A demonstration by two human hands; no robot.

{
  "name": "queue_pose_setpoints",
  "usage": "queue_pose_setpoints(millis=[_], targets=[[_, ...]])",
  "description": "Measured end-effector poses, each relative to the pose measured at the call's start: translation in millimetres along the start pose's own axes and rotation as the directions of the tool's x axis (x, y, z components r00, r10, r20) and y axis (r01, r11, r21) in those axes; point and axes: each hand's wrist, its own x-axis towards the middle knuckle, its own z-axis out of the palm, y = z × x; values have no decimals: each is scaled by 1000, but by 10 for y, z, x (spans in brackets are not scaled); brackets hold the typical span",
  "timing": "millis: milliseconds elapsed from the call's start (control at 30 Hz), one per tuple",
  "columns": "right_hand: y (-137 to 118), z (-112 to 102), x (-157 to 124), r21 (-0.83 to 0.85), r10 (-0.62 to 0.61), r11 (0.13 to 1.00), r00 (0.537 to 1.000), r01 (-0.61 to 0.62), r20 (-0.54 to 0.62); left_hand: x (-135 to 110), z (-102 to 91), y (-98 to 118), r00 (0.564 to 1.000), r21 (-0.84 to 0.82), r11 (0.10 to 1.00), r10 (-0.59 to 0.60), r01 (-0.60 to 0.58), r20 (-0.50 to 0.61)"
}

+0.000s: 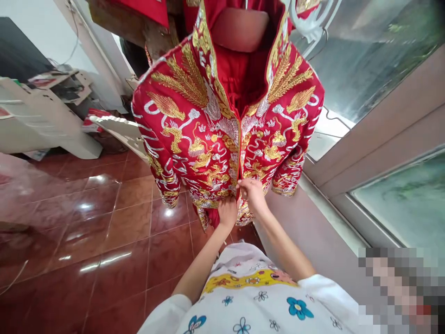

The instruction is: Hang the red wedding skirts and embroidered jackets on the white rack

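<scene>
Right at the lower end of the front opening (239,153), both hands meet on the red jacket (194,134), which hangs upright on a dress form (239,30) directly ahead of the person. The opening runs top to bottom, from collar to hem, and lies just above the fingers. The right hand (253,194) sits a little higher, its fingertips pressed together and pinching the edge of the cloth at the seam. The left hand (227,212) is lower, touching the hem, its fingers curled into the fabric (their tips are hidden, so the exact grip cannot be told). The cloth looks like stiff satin, thick with raised gold and silver embroidery in feathered, scrolling shapes. Glossy reddish floor tiles (104,222) lie to the left, and a window (399,199) is to the right.
</scene>
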Motion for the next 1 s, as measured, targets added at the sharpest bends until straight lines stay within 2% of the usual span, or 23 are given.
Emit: queue_pose_setpoints(millis=[67, 133, 167, 233, 300, 367, 467, 500, 567, 667, 733, 767, 800, 833, 867, 900, 933, 967, 1000], targets=[[-318, 79, 26, 10, -148, 989, 989, 148, 22, -14, -86, 34, 1000, 54, 998, -12, 11, 27], [-519, 156, 20, -12, -256, 966, 965, 257, 53, 30, -253, 112, 999, 91, 996, -15, 10, 50], [-559, 187, 10, -29, -269, 962, 961, 272, 67, 80, -362, 170, 999, 108, 994, -6, 2, 38], [-538, 228, -10, -39, -235, 970, 967, 240, 95, 223, -596, 310, 998, 140, 990, 44, -36, -54], [-473, 236, -8, -6, -212, 977, 972, 213, 102, 389, -801, 453, 979, 175, 980, 125, -97, -161], [-494, 228, 24, 45, -171, 985, 979, 167, 111, 523, -931, 561, 961, 206, 967, 194, -153, -196], [-832, 261, 92, 40, -46, 998, 987, 40, 156, 589, -966, 642, 956, 257, 950, 229, -179, -182], [-1010, 296, 107, 14, -54, 999, 985, 52, 162, 577, -948, 655, 954, 278, 944, 233, -177, -186], [-1381, 398, 109, -56, -199, 976, 968, 209, 156, 521, -908, 679, 948, 325, 928, 254, -183, -191], [-1769, 511, 72, -212, -440, 853, 876, 477, 199, 446, -963, 699, 935, 377, 898, 309, -226, -177], [-1872, 436, 77, -357, -560, 717, 800, 598, 216, 464, -1168, 679, 917, 359, 881, 376, -309, -132], [-1898, 332, 107, -438, -651, 612, 734, 658, 193, 506, -1334, 657, 893, 340, 866, 431, -368, -131], [-1920, 188, 162, -525, -753, 484, 639, 700, 158, 569, -1541, 631, 853, 326, 844, 495, -426, -166], [-1946, 14, 244, -613, -846, 347, 519, 710, 122, 654, -1779, 608, 793, 327, 818, 557, -473, -246], [-1978, -176, 351, -698, -911, 220, 399, 681, 101, 755, -2035, 593, 703, 373, 790, 608, -487, -370], [-2016, -367, 476, -762, -939, 119, 321, 636, 121, 868, -2293, 590, 605, 428, 783, 622, -452, -498], [-2056, -542, 611, -799, -941, 42, 293, 600, 171, 988, -2537, 600, 535, 467, 783, 622, -410, -572], [-2093, -690, 743, -810, -924, -15, 302, 587, 236, 1107, -2751, 622, 531, 486, 783, 621, -387, -576], [-2126, -804, 861, -806, -897, -51, 327, 589, 296, 1221, -2928, 650, 577, 484, 779, 623, -399, -528]])
